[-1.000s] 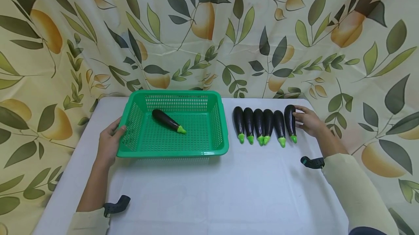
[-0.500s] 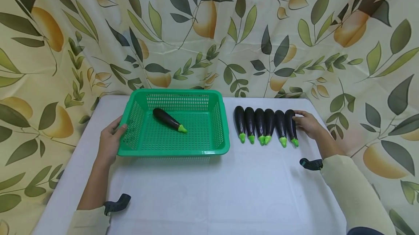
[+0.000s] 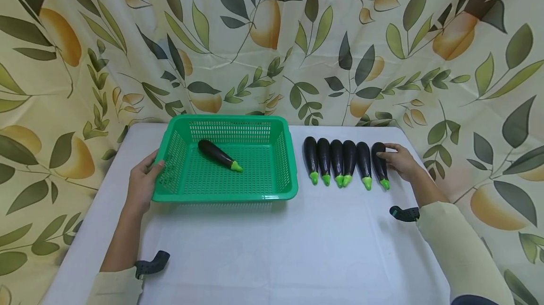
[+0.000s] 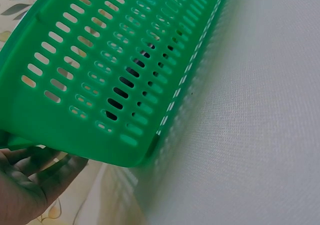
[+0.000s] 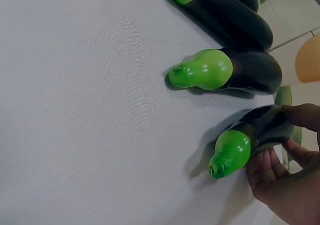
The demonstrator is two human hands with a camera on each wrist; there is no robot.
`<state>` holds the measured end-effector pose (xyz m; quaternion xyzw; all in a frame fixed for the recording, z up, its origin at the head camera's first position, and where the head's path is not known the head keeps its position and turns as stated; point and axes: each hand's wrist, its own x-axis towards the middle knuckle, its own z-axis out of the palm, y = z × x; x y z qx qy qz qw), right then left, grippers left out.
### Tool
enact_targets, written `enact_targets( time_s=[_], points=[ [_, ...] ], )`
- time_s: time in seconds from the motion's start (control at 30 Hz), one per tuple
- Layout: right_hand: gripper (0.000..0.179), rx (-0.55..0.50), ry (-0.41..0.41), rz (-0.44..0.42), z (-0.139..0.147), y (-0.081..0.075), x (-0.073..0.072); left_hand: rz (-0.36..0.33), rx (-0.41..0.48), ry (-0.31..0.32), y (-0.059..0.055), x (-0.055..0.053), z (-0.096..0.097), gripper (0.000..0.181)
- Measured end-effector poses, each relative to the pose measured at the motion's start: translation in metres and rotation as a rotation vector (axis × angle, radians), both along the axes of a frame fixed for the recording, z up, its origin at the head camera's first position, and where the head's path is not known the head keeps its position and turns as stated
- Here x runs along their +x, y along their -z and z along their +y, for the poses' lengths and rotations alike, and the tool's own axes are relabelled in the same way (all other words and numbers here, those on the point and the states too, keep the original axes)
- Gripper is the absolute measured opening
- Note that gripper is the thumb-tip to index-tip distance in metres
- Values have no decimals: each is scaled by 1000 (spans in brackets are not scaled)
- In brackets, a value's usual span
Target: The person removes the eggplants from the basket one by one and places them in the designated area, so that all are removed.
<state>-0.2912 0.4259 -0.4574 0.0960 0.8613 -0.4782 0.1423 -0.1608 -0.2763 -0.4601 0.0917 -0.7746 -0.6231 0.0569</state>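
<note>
At the left, my left hand (image 3: 142,184) grips the left side of a green plastic basket (image 3: 229,198), its thumb at the rim. In the left wrist view, the fingers reach under the rim of the slotted basket wall (image 4: 115,45). One dark purple eggplant (image 3: 216,154) with a green stem end lies slanted inside the basket. My right hand (image 3: 401,161) pinches the rightmost eggplant (image 3: 379,163) near its rounded far end, thumb and fingers on opposite sides. In the right wrist view, the green stem end of this held eggplant (image 5: 232,150) points away from the hand.
Several more eggplants stand in a row left of the held one, including a nearby eggplant (image 3: 363,163) and the leftmost eggplant (image 3: 311,156), all with stems toward me. A white cloth (image 3: 272,248) covers the table. Behind it hangs a leaf-and-fruit patterned curtain (image 3: 323,50).
My right hand has brought the held eggplant slightly toward me, against its neighbour, then a little right, leaving a small gap. The left hand and basket stay put.
</note>
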Motion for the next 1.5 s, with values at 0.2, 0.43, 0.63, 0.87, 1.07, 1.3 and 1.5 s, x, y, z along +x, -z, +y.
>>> enact_targets(
  time_s=[0.2, 0.43, 0.63, 0.87, 1.07, 1.3, 1.5],
  points=[
    [73, -43, -11, -2, -3, -3, 2, -5, 2, 0, 1, 0, -1, 55],
    [74, -49, -24, -12, -3, 0, 2, -4, -4, -1, 0, 0, -1, 55],
    [79, -54, 9, -7, 0, 5, 0, -18, -18, -4, -2, 1, 1, 55],
    [78, -52, 15, 18, 0, 6, 1, -13, -19, -4, -4, 1, 2, 55],
    [77, -56, 30, 22, -5, 0, 6, -14, -18, 0, -3, 1, 1, 55],
    [78, -14, 22, 2, 1, 6, 5, -7, -27, 7, -3, 0, 1, 55],
    [79, 23, 25, 22, 1, 2, 7, -3, -30, 7, -3, 0, 2, 56]
  ],
)
